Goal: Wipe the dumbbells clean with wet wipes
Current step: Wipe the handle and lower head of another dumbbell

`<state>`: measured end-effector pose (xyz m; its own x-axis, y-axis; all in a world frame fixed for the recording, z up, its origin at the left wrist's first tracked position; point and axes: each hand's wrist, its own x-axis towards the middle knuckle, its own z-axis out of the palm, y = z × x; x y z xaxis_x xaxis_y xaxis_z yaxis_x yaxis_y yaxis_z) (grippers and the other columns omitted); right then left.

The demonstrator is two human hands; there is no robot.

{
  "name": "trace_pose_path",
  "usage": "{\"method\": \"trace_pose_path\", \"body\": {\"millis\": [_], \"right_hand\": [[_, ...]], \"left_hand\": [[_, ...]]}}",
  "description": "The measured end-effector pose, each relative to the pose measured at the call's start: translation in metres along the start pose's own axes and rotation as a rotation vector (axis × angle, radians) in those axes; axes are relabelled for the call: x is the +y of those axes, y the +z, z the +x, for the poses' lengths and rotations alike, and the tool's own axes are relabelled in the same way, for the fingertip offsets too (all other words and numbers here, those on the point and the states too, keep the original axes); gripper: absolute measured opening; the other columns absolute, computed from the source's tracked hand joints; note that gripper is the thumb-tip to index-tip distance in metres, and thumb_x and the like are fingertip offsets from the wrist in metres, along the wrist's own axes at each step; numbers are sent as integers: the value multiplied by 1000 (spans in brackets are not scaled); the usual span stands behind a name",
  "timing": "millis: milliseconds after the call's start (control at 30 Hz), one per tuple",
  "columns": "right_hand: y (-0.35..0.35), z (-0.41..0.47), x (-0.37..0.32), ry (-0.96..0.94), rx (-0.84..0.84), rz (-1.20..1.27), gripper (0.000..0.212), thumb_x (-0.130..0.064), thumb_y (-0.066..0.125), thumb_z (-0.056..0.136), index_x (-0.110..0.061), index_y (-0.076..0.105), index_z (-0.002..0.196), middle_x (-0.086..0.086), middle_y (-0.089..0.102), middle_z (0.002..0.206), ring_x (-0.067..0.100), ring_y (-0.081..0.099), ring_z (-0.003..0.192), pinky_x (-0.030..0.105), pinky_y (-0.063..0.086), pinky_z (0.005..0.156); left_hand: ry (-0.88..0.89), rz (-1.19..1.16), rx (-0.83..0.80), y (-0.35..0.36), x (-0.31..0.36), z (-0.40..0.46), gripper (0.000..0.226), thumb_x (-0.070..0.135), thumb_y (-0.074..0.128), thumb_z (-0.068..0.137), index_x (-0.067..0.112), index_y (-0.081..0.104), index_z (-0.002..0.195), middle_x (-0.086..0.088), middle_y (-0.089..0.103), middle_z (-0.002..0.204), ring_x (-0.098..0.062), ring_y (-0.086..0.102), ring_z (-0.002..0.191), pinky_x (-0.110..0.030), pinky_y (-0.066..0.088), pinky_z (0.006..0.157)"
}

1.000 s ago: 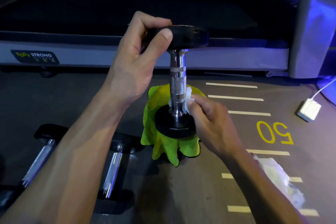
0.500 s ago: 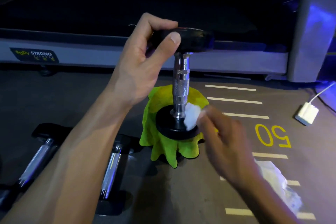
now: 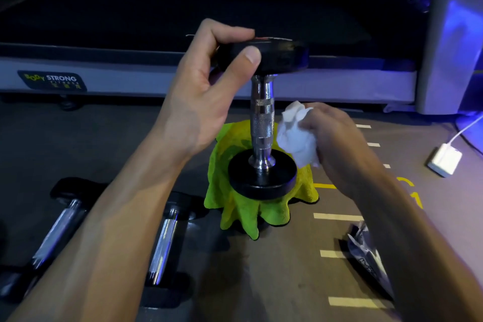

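Left hand [image 3: 198,102] grips upright dumbbell [image 3: 262,123] top; right hand [image 3: 337,144] clutches wet wipe [image 3: 295,136], fingertips hidden.

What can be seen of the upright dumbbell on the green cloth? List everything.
The upright dumbbell stands on end: two round black discs, seemingly rubber-coated, joined by a shiny chrome bar with a knurled middle. Its lower disc rests on a crumpled yellow-green cloth on the floor. The left hand holds the upper disc, thumb on its rim and fingers curled over its top. The right hand holds a bunched white wipe beside the bar; whether it touches the metal cannot be told.
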<state>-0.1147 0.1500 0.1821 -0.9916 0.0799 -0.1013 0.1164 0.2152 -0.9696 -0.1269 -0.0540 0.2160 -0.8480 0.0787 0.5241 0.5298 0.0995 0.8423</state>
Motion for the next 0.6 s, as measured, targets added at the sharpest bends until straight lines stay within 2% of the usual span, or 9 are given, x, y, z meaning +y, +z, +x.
{"method": "trace_pose_path", "body": {"millis": [100,167,233,333,400,467,500,533,600], "right_hand": [[-1,-2,2,-8,-55,-34,12,-9,67,88,-14,67,99,-7,67,71,9,60,61,19,43,49],[0,-2,5,-39,-48,-51,12,-15,73,87,-15,70,98,-4,72,77,13,66,69,26,50,59],[1,-1,8,-102,0,-110,13,-25,73,88,-13,72,93,0,75,78,15,68,69,33,52,61],[2,2,7,-178,167,-224,38,-38,60,101,-10,70,79,0,67,62,10,52,51,24,38,48],[2,3,6,-216,255,-236,57,-50,51,102,-1,63,76,15,63,62,22,49,53,34,39,49],[7,0,9,-259,270,-268,66,-55,45,103,6,56,78,25,64,73,34,55,61,43,46,55],[10,-3,10,-294,260,-311,63,-51,44,105,3,53,72,20,63,72,30,56,66,41,45,57],[12,-5,11,-328,248,-359,59,-44,45,107,-2,48,65,9,58,69,19,53,66,36,40,59],[13,-8,11,-333,214,-442,54,-32,51,106,-9,41,59,0,46,61,9,41,59,30,31,53]], "left_hand": [[-2,6,1,0,-1,0,17,30,60,101,23,57,116,-6,63,119,-9,57,106,-31,48,100],[-3,5,5,-1,-1,1,16,30,60,101,23,57,116,-5,63,119,-9,58,107,-31,48,101],[-1,-1,11,0,-1,1,15,31,60,101,25,57,115,-5,63,119,-9,58,106,-31,48,100],[-1,1,16,0,-1,1,15,31,60,101,26,58,114,-6,63,118,-10,58,106,-31,48,100],[-1,2,19,1,-1,1,14,31,60,101,26,58,114,-7,63,118,-12,58,106,-33,48,100],[-2,2,20,1,-1,1,14,29,61,101,25,58,114,-7,63,118,-11,57,105,-32,48,100],[-4,1,20,2,-1,1,14,28,61,102,24,58,114,-6,63,118,-11,58,105,-32,48,99],[-6,0,19,2,-1,1,14,28,61,102,23,58,115,-6,63,118,-11,58,105,-31,48,99],[-3,0,14,3,0,1,15,27,60,102,21,57,116,-6,63,118,-10,58,105,-28,49,98]]}}
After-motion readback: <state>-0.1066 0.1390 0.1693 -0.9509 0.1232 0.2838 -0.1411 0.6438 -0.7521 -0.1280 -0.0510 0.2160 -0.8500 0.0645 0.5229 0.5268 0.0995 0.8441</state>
